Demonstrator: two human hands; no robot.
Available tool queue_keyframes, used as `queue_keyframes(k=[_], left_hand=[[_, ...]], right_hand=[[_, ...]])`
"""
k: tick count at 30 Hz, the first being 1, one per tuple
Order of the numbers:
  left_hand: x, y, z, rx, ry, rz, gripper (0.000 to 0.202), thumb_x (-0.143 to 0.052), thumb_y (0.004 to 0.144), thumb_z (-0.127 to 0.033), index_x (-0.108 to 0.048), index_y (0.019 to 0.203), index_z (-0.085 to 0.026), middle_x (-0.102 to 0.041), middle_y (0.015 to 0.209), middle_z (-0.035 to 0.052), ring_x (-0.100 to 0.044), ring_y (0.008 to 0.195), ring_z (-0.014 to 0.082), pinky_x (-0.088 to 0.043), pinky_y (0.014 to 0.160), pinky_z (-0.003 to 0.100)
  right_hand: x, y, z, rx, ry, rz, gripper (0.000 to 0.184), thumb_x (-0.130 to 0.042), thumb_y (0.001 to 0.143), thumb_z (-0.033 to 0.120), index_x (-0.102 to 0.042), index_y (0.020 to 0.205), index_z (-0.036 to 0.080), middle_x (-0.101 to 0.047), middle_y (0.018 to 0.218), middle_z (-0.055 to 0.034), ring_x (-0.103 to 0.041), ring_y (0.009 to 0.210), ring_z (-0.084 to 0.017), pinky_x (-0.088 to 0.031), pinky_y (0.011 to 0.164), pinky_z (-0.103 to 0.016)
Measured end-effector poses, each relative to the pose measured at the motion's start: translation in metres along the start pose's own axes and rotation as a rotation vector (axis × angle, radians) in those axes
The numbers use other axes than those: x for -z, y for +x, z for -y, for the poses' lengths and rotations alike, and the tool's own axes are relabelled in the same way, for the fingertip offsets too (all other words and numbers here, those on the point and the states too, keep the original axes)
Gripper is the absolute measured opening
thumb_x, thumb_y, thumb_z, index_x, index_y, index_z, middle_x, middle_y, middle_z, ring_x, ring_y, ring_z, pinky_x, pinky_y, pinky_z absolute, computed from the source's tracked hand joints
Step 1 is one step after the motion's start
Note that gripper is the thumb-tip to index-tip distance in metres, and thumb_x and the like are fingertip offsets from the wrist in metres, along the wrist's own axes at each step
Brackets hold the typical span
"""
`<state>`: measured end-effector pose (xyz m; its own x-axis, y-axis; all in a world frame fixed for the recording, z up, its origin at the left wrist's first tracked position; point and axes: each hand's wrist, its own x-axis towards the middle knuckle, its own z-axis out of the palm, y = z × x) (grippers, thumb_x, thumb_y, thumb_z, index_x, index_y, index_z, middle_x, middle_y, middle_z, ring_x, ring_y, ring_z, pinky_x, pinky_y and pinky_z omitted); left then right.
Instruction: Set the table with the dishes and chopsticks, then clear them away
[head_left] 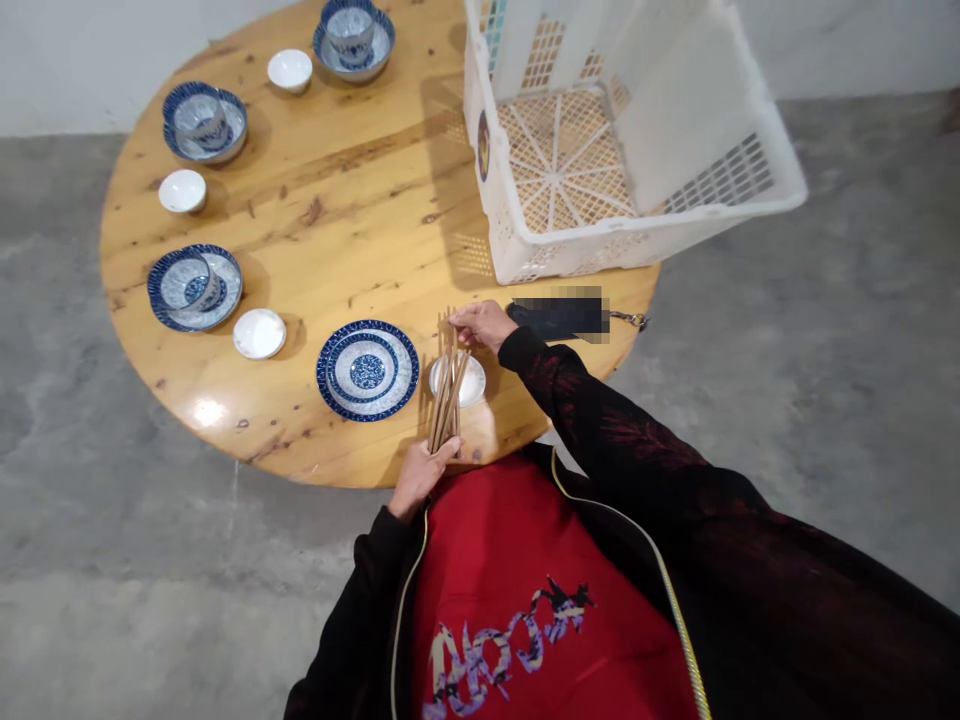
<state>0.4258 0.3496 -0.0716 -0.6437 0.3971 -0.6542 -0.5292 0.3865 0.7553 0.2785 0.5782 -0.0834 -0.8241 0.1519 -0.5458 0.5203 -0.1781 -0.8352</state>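
Observation:
My left hand [421, 474] is closed round the near end of a bundle of several brown chopsticks [448, 388], held over the table's front edge. My right hand [484, 323] pinches the far tips of the same bundle. The chopsticks cross above a small white dish [474, 384]. Just left of it lies a blue-and-white patterned plate [367, 369] with nothing on it.
On the round wooden table [352, 210] stand three more blue-and-white plates with bowls [195, 287] [205, 122] [353, 37] and small white dishes [259, 333] [182, 190] [289, 69]. A white plastic crate [615, 130] sits at the right. A dark object [559, 318] lies beside my right hand.

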Motion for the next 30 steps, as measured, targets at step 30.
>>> queue_keyframes(k=[30], left_hand=[[0.044, -0.038, 0.02, -0.066, -0.092, -0.372, 0.044, -0.062, 0.081, -0.057, -0.076, 0.084, -0.015, -0.073, 0.072, 0.0084, -0.063, 0.065, 0.0175, -0.044, 0.061, 0.026]], right_hand=[[-0.016, -0.111, -0.036, 0.162, -0.996, -0.251, 0.026, -0.058, 0.089, 0.037, -0.075, 0.082, 0.019, -0.077, 0.077, -0.007, -0.072, 0.077, -0.022, -0.046, 0.07, -0.027]])
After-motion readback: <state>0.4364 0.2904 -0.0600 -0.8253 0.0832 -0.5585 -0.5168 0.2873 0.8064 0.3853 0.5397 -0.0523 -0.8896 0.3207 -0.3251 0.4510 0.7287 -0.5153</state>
